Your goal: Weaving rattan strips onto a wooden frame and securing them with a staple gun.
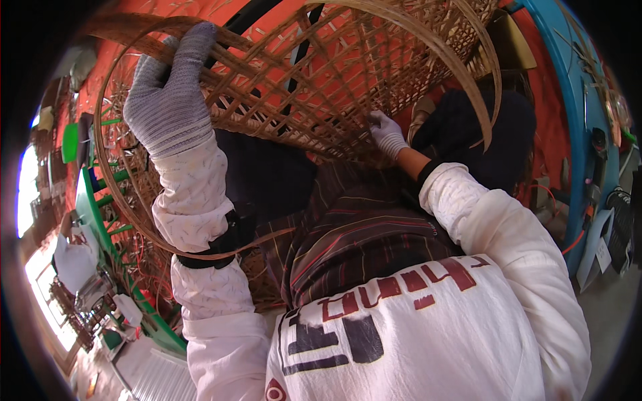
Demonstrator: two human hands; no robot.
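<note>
- Fingers (pixel 194 53) of the left hand (pixel 167 107), in a gray glove, are pinching the brown woven piece (pixel 321 90) at its far-left corner, where a flat strip is running past them.
- Right-hand fingers are reaching the weave's near edge; the right hand (pixel 389 137) is looking small, so I cannot tell whether its fingers are squeezing or just touching.
- From the left fingers, the weave is stretching away to the right; from the right fingers, it is spreading forward and to the left.
- Its near edge is slanting from the left hand down toward the right hand, so both hands are being near it, one at each end of that slant.
- Past the hands, a bent strip (pixel 461 72) is arching over the weave's right side, and a thin strip (pixel 99 134) is looping around the left arm.
- Below, a dark striped cloth (pixel 361 220) is covering the lap.
- Weave is hiding the right fingertips, and the top of the picture is cutting off its far side.
</note>
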